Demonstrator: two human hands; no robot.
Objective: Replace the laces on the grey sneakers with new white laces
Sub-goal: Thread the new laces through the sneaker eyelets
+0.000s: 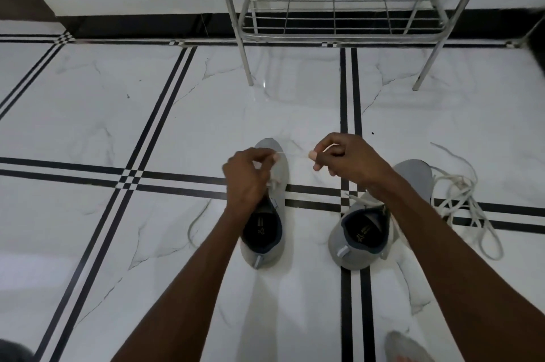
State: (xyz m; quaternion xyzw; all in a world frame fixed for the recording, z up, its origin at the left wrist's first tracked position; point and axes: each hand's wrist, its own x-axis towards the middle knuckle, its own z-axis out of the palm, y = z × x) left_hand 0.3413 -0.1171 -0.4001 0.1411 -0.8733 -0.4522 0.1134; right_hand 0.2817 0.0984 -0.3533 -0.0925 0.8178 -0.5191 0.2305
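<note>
Two grey knit sneakers stand side by side on a glossy white marble-look floor [177, 114] crossed by thin black double stripes, their toes pointing far. The left sneaker [272, 249] is slim with a smooth rounded toe, a dark lining and a small pull loop at the heel; the right sneaker [354, 243] sits just right of it on a stripe crossing, with a flat pale lace end poking out by its tongue.

Both hands hover above the left sneaker's toe. The left hand [246, 177] has its fingers curled, thumb and forefinger pinching a thin white lace [292, 154] that runs taut across to the right hand [346, 156]. The right hand's fingers are also curled tight, pinching the other end of the same lace, with a short stiff tip poking up past the knuckles. More pale lace hangs below the left hand towards the sneaker's eyelets.

To the right of the right sneaker lies a loose tangle of flat off-white laces [463, 196], looping over the floor. Another faint lace loop [194, 223] curves on the floor left of the left sneaker.

At the far side stands a shiny tubular metal rack [339, 19] with a wire-grid shelf, against a white wall with a black skirting
</note>
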